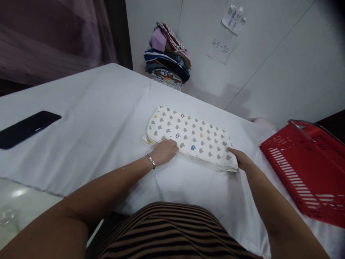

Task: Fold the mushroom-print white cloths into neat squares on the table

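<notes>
Here a folded cloth [188, 135] printed with mushrooms lies towards the far edge of the white-covered worktop [102, 108] — the right hand [239, 158] pinches its right end, thumb on top, while the left hand [164, 151] rests bent-fingered on its near edge, and whether it grips there cannot be told. A dark phone [29, 127] lies flat well left, in from the worktop's near edge, a red basket [309, 176] stands at the right end, and stacked clothes [167, 55] show beyond the far edge
</notes>
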`<state>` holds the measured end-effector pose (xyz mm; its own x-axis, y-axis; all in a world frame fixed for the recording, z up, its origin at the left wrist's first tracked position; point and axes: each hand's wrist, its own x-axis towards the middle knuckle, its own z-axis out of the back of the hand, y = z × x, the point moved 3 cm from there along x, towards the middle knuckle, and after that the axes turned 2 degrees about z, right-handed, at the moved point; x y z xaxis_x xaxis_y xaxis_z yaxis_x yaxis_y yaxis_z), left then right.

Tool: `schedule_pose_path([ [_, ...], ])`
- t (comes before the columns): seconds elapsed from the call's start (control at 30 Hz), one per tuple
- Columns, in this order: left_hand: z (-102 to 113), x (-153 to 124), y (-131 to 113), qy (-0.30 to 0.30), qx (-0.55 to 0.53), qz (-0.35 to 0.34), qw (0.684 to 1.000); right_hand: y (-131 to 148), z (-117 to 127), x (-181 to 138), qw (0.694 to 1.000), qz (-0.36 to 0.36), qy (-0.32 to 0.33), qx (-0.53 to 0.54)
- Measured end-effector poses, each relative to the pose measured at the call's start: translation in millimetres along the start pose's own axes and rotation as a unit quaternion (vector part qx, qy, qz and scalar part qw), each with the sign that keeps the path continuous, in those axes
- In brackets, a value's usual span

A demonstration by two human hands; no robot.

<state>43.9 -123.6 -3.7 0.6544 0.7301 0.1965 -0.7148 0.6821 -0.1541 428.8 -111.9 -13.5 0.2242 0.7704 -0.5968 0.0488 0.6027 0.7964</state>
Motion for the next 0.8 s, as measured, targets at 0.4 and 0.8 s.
schedule_pose_path([
  [0.4, -2, -12, 3, -0.048, -0.046, -0.006, 0.998, 3, -16, -12, 0.994, -0.050, 0.080, 0.050],
  [0.8, 22, 48, -1, 0.031, -0.058, 0.188, 0.980, 29, -37, -19, 0.993, 0.028, 0.089, 0.067],
])
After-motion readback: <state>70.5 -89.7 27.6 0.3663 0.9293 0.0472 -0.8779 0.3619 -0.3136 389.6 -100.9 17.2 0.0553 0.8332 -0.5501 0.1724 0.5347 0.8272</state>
